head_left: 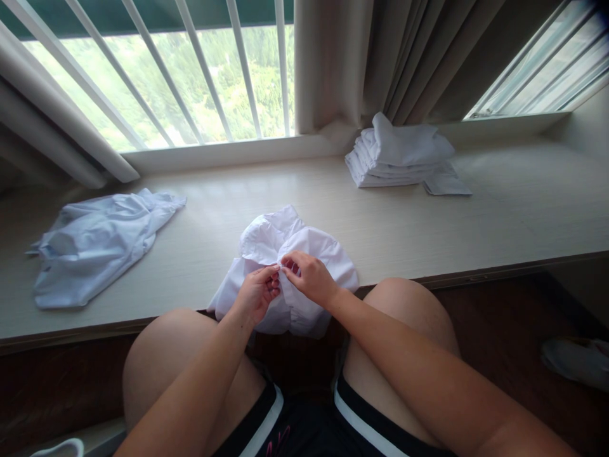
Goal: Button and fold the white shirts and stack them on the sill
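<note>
A crumpled white shirt (326,244) lies at the ledge's front edge, its lower part hanging over toward my knees. My left hand (257,295) pinches the fabric near the middle of its front, thumb and forefinger pressed together. Close against those fingertips, my right hand (309,276) also pinches the cloth, with its fingers bent. The small spot between the two hands, perhaps a button or an edge, is too tiny to make out.
A loosely laid white garment (99,241) is on the left of the pale ledge (399,235). A folded white stack (404,152) sits at the back right. Behind are a barred window (190,89) and grey curtains (333,63). A shoe (575,362) is on the floor, right.
</note>
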The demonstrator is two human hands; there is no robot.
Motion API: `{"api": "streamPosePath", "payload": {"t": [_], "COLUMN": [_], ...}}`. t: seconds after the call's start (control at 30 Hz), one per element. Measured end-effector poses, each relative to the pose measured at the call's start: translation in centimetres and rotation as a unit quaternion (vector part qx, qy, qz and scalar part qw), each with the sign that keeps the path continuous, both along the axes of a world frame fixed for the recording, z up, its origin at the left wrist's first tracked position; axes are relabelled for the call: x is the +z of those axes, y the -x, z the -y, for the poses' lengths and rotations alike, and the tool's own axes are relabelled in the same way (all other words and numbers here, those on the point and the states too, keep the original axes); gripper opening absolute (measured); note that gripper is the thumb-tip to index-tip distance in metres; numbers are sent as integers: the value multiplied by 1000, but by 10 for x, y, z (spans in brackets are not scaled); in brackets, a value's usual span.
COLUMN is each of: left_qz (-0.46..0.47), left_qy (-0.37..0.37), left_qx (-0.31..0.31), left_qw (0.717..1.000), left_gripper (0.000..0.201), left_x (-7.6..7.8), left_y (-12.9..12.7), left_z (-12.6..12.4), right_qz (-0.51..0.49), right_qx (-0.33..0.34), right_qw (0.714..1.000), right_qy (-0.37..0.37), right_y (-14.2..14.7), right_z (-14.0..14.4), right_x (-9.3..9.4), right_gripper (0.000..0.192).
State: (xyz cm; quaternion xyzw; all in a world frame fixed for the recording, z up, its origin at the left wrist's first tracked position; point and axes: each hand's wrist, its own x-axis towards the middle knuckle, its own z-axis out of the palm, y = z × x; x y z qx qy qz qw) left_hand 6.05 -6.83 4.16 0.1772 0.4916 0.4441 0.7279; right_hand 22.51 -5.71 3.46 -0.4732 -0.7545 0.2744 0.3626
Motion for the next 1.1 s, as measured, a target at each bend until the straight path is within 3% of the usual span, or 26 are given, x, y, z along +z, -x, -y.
{"api": "streamPosePath", "payload": {"t": [0.5, 0.87, 1.1], "left_qz": [-10, -145, -238], "left_qy": [-7, -72, -124], "left_qx": [-8, -5, -20], "left_qw": [1000, 987, 963], "left_gripper": [26, 34, 39], "left_x": [-1, 2, -3], "left_y": [1, -4, -3], "left_z": [1, 2, 2], "right_qz": [1, -9, 0], "right_qx": [3, -1, -8], "right_qw": [1000, 1000, 1000], "right_qy": [-5, -13, 9], "right_y": [0, -2, -2], "right_z": [1, 1, 1], "right_x": [0, 2, 3], "right_gripper": [9, 9, 6]}}
